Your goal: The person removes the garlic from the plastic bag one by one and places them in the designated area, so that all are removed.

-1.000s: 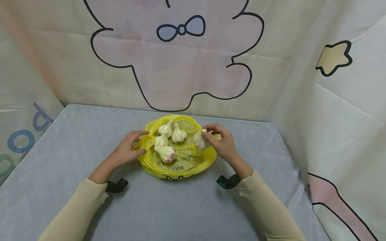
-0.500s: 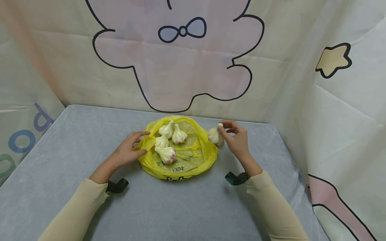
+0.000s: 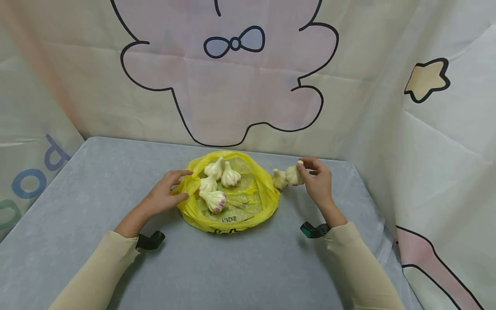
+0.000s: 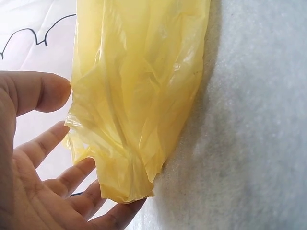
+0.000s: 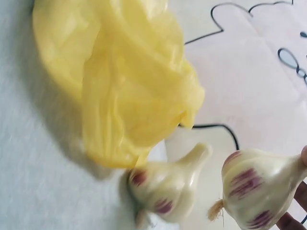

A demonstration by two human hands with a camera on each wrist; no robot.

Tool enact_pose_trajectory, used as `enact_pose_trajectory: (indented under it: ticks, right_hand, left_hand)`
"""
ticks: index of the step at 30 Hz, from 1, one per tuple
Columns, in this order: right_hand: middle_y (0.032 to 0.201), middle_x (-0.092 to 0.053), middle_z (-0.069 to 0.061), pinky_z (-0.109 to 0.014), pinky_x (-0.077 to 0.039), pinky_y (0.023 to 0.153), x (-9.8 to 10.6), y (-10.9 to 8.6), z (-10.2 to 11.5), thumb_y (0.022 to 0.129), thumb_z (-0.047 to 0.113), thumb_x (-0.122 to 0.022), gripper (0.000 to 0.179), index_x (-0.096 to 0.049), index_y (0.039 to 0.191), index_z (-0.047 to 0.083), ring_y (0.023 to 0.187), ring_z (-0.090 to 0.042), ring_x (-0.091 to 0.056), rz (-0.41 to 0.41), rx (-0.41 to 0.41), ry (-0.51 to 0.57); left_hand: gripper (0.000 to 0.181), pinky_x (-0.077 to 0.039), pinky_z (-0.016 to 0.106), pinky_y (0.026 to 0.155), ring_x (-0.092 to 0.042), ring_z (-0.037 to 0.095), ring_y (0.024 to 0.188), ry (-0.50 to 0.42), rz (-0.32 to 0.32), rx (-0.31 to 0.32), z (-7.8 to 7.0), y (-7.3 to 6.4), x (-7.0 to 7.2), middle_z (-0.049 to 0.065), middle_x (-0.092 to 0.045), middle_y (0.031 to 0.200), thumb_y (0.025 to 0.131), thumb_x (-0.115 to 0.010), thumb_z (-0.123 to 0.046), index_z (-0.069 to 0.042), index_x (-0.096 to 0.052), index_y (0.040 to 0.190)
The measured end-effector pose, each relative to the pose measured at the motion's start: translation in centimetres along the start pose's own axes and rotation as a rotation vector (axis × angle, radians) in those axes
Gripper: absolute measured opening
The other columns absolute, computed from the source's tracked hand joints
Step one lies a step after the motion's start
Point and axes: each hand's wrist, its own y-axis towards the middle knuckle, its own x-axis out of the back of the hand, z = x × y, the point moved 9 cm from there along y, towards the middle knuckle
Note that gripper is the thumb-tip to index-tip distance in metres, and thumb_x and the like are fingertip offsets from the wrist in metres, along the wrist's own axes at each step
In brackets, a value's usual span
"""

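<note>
The right hand (image 3: 319, 183) had its grip clamped on a garlic bulb (image 3: 294, 175), thumb and fingertips pinching the neck. That bulb was near the worktop's (image 3: 240, 271) far edge, towards the far right corner; whether it touched the surface could not be told. A second bulb (image 3: 279, 178) lay just beside it, a gap between the two showing in the right wrist view. Handling it well seemed to call for a light pinch on the neck and a gentle lowering — clear of the neighbour, so neither would roll.

Next came the yellow bag (image 3: 271, 198), four bulbs (image 3: 230, 175) inside. At its left rim the left hand (image 3: 162, 194) rested fingertips, thumb and fingers apart — a steadying touch worth keeping light, lest the thin plastic drag.
</note>
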Motion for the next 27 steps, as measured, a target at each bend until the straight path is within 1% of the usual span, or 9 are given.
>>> enact_pose_trajectory:
  ticks: [2, 6, 10, 16, 18, 21, 23, 27]
  right_hand:
    - [0.099, -0.071, -0.019, -0.024, -0.043, 0.073, 0.1, 0.1, -1.7, 0.09, 0.015, -0.066, 0.02, -0.071, 0.105, 0.003, 0.082, 0.007, -0.055, -0.007, -0.029, -0.012]
    - [0.1, -0.072, -0.016, -0.023, -0.043, 0.074, 0.3, 0.3, -3.6, 0.09, 0.019, -0.067, 0.022, -0.072, 0.107, 0.005, 0.083, 0.007, -0.055, -0.015, -0.067, -0.04]
    - [0.102, -0.072, -0.014, -0.027, -0.042, 0.076, 0.2, 0.4, -4.9, 0.091, 0.022, -0.066, 0.023, -0.071, 0.108, 0.008, 0.087, 0.0, -0.056, -0.004, -0.087, -0.065]
    - [0.107, -0.07, -0.014, -0.034, -0.041, 0.081, -0.2, 0.4, -6.7, 0.093, 0.025, -0.064, 0.026, -0.07, 0.111, 0.008, 0.096, -0.019, -0.06, 0.031, -0.129, -0.102]
    - [0.108, -0.07, -0.013, -0.035, -0.041, 0.081, -0.4, 0.4, -7.2, 0.093, 0.026, -0.063, 0.027, -0.069, 0.111, 0.007, 0.096, -0.021, -0.06, 0.042, -0.142, -0.117]
    - [0.108, -0.071, -0.012, -0.031, -0.041, 0.079, -0.7, 0.4, -7.7, 0.093, 0.025, -0.063, 0.026, -0.07, 0.111, 0.007, 0.094, -0.018, -0.061, 0.056, -0.156, -0.134]
    - [0.108, -0.071, -0.012, -0.027, -0.041, 0.076, -0.9, 0.4, -7.9, 0.092, 0.023, -0.064, 0.025, -0.07, 0.111, 0.007, 0.093, -0.017, -0.061, 0.061, -0.159, -0.141]
    - [0.108, -0.071, -0.013, -0.017, -0.042, 0.07, -1.2, 0.4, -8.1, 0.091, 0.019, -0.065, 0.023, -0.07, 0.11, 0.006, 0.094, -0.02, -0.064, 0.075, -0.164, -0.142]
  left_hand:
    - [0.059, -0.039, 0.064, 0.101, -0.04, 0.053, 0.128, 0.001, 0.003, 0.001, 0.0, -0.1, -0.1, 0.023, -0.034, 0.146, 0.089, -0.063, -0.013, -0.014, -0.041, 0.144]
    - [0.059, -0.039, 0.065, 0.101, -0.04, 0.054, 0.128, 0.0, 0.009, 0.001, 0.0, -0.2, -0.2, 0.023, -0.034, 0.147, 0.089, -0.063, -0.014, -0.014, -0.041, 0.144]
    - [0.059, -0.039, 0.065, 0.101, -0.04, 0.053, 0.128, 0.001, 0.004, 0.005, 0.3, -0.2, -0.1, 0.022, -0.034, 0.147, 0.089, -0.063, -0.014, -0.014, -0.042, 0.144]
    - [0.059, -0.038, 0.065, 0.102, -0.04, 0.053, 0.129, 0.0, 0.001, 0.005, 0.4, -0.2, -0.1, 0.022, -0.034, 0.147, 0.089, -0.063, -0.014, -0.015, -0.042, 0.144]
    - [0.058, -0.038, 0.065, 0.102, -0.04, 0.053, 0.129, 0.0, 0.002, 0.004, 0.3, -0.2, -0.2, 0.022, -0.034, 0.147, 0.089, -0.063, -0.014, -0.015, -0.042, 0.144]
    - [0.058, -0.039, 0.065, 0.102, -0.04, 0.053, 0.129, 0.001, 0.005, 0.005, 0.2, -0.2, -0.2, 0.022, -0.034, 0.147, 0.089, -0.063, -0.015, -0.015, -0.042, 0.143]
    - [0.058, -0.038, 0.065, 0.102, -0.04, 0.053, 0.129, 0.001, 0.007, 0.006, 0.2, -0.3, -0.2, 0.022, -0.034, 0.147, 0.089, -0.063, -0.014, -0.014, -0.042, 0.143]
    - [0.058, -0.038, 0.064, 0.103, -0.04, 0.052, 0.129, 0.006, 0.006, 0.011, 0.4, -0.2, -0.1, 0.022, -0.034, 0.147, 0.089, -0.063, -0.013, -0.014, -0.042, 0.143]
